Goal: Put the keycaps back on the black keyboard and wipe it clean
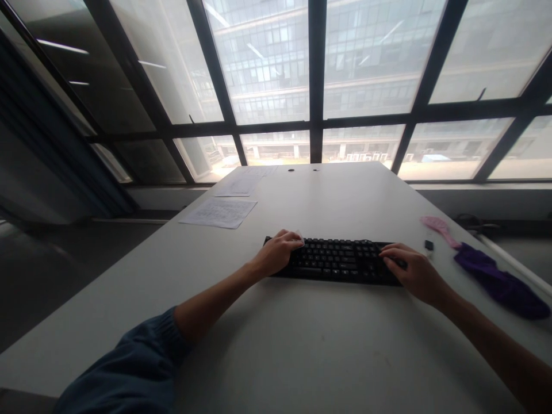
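- Resting on the black keyboard, the left hand clutched a small white wipe at its left end.
- The right hand lay with loose fingers on the keyboard's right end.
- A purple cloth lay right of the keyboard.

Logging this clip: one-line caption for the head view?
Left hand presses white wipe on black keyboard; right hand steadies its other end.

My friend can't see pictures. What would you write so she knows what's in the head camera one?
Two hands rest on a black keyboard on a white table: the left hand holds a small white wipe at its left end, the right hand lies on its right end. Papers, a pink brush and a purple cloth lie nearby, below big windows.
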Available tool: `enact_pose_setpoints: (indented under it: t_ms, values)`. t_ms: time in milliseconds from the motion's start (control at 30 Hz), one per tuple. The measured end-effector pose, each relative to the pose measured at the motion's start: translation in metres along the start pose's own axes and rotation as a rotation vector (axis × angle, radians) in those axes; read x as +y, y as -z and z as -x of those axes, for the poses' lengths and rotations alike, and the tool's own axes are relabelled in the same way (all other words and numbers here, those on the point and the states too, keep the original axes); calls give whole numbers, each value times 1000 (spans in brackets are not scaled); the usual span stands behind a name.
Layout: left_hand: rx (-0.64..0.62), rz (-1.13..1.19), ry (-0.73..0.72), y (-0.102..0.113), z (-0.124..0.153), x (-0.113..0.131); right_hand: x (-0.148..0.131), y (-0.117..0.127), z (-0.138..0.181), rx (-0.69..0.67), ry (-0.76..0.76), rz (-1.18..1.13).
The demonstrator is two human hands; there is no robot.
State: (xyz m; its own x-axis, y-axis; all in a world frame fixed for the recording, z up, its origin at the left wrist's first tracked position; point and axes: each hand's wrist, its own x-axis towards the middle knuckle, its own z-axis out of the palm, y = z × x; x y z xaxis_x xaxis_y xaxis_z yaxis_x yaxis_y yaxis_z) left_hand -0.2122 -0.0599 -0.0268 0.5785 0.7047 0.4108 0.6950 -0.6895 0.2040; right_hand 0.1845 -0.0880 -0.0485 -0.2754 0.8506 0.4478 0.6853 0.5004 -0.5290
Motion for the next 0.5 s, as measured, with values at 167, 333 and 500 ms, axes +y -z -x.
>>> enact_pose_setpoints:
  t_ms: [167,333,500]
  values:
    - [-29,77,-116,-3,-1,6,1,-1,0,-13,-6,0]
    - [-61,44,-119,-3,-1,3,0,0,-1,-19,-13,-3]
    - [-50,80,-159,-1,-1,10,-1,-1,-2,-5,1,-8]
